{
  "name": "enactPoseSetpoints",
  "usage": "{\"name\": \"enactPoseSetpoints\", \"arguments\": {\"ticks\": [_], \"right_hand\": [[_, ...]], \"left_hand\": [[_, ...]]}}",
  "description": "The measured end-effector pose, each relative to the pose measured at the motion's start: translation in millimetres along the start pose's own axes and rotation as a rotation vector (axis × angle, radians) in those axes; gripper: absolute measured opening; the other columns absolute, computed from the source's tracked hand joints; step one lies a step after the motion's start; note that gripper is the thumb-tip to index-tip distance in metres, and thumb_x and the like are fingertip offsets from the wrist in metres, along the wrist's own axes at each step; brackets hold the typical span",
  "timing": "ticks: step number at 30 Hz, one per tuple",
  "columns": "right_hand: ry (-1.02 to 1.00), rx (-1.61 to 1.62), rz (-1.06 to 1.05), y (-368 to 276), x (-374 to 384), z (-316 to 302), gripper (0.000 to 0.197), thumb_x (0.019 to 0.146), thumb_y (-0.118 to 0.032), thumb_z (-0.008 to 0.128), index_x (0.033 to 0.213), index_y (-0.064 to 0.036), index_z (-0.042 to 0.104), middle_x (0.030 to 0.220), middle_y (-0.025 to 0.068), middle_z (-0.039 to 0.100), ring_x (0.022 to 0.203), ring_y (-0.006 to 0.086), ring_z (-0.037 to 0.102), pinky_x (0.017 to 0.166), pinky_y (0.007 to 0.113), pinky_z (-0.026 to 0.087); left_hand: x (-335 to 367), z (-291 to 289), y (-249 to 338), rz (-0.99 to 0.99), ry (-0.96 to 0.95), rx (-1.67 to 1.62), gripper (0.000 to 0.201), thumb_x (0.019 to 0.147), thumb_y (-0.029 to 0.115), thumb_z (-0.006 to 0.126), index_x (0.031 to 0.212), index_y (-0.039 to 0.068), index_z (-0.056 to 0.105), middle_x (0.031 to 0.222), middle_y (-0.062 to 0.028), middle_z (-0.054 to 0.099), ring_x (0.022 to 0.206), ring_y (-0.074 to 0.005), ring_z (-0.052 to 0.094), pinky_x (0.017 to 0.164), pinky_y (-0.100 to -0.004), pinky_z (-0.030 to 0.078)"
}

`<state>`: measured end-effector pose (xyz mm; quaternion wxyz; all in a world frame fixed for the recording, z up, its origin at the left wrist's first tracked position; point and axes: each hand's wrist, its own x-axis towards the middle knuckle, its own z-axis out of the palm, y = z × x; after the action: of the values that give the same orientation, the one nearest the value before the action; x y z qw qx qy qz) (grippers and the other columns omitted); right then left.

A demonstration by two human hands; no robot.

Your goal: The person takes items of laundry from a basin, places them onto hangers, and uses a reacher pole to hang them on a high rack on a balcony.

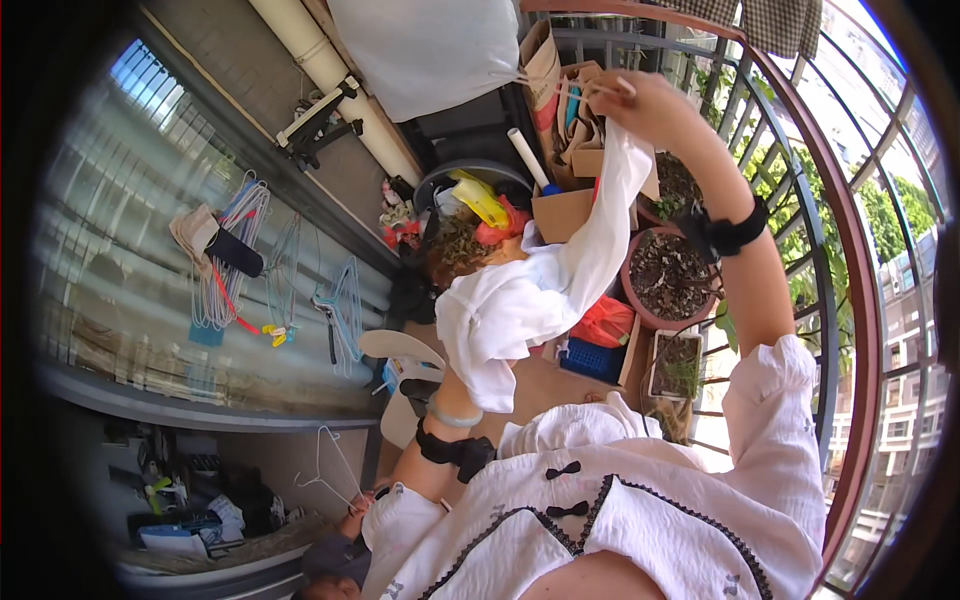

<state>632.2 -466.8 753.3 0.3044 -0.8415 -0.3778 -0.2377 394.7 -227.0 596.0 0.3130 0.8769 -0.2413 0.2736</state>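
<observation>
At the centre of the head view, a white garment [505, 305] hangs in loose folds, its narrow upper length stretched toward one o'clock. Up there the right hand [642, 112] has its fingers closed on that end; whether the pale strands beside the fingers are gripped too, I cannot tell. The left forearm [459, 397] runs from six o'clock into the folds, which hide the left hand — wide or narrow, I cannot tell. The likeliest trouble is a slip: if the right fingers slackened, the raised length could drop onto the cardboard box [562, 215] below and snag on its edge. Toward half past two, the terracotta-coloured plant pot [650, 313] sits close to the hanging length, so a low sideways swing might smear soil on the white. At twelve o'clock a dark tub [513, 170] holds dried brown foliage [462, 245] near the cloth, and crumbs could cling on contact. Toward half past seven, another person's hand [356, 508] is at a white wire hanger [322, 470]; a backward jerk of the left elbow might knock it — or catch a sleeve.
</observation>
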Motion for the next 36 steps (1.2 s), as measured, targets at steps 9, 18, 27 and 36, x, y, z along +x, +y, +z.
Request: {"name": "enactPoseSetpoints", "arguments": {"ticks": [9, 18, 27, 36], "right_hand": [[-0.402, 0.645, 0.224, -67, -136, 71, 0.042, 0.068, -0.034, 0.078, 0.074, -0.0019, 0.053, 0.066, 0.0088, 0.052, 0.064, 0.0221, 0.052, 0.06, 0.034, 0.041], [-0.201, 0.929, 0.331, -86, -170, 118, 0.024, 0.081, -0.01, 0.068, 0.069, -0.006, 0.047, 0.064, -0.0025, 0.046, 0.059, 0.0056, 0.038, 0.051, 0.023, 0.033], [0.012, 1.368, 0.619, -122, -143, 95, 0.035, 0.085, -0.001, 0.061, 0.068, -0.0132, 0.034, 0.064, -0.0067, 0.04, 0.054, 0.0012, 0.037, 0.045, 0.019, 0.029], [0.291, 1.465, 0.421, -114, -105, 59, 0.032, 0.088, 0.001, 0.055, 0.069, -0.0133, 0.034, 0.068, -0.0047, 0.038, 0.049, 0.0023, 0.029, 0.043, 0.02, 0.022]], "left_hand": [[0, 35, 4, -1.148, 0.102, -1.766, 0.044, 0.091, 0.032, 0.046, 0.128, 0.008, 0.046, 0.115, -0.0094, 0.057, 0.104, -0.0219, 0.058, 0.088, -0.0324, 0.048], [-42, 38, -13, -1.166, -0.08, -2.09, 0.045, 0.095, 0.03, 0.036, 0.13, 0.003, 0.042, 0.13, -0.0119, 0.049, 0.117, -0.0276, 0.05, 0.102, -0.0431, 0.037], [-89, 59, -11, -1.065, 0.027, -1.929, 0.04, 0.094, 0.03, 0.04, 0.125, 0.005, 0.047, 0.115, -0.0104, 0.055, 0.107, -0.0249, 0.051, 0.092, -0.0408, 0.041], [-88, 87, -8, -1.066, -0.201, -1.387, 0.022, 0.089, 0.015, 0.045, 0.099, 0.002, 0.059, 0.078, -0.0063, 0.061, 0.076, -0.0143, 0.058, 0.068, -0.026, 0.045]]}}
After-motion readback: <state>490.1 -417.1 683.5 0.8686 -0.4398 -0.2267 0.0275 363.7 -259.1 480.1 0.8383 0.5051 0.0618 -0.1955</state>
